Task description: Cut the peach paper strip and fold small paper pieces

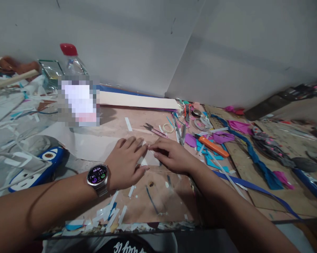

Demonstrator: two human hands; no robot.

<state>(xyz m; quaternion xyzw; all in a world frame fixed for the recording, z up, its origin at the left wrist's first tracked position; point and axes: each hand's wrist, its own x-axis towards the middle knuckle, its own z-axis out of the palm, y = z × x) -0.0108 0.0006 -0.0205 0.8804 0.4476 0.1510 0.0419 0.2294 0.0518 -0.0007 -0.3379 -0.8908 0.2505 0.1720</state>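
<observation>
A long strip of white paper lies across the wooden work table, its right end under both hands and seemingly folded there. My left hand, with a watch at its wrist, rests flat on the strip with the fingers stretched out. Opposite it, my right hand has its fingers bent and thumb and forefinger close together at the paper's folded edge. Part of the fold is hidden by the fingers. Just beyond the hands lie small thread snips and a roll of tape.
An orange utility knife lies to the right among coloured scraps and a blue ribbon. On the left are a blue and white power strip with cables and a bottle with a red cap. Long cream strips lie along the wall.
</observation>
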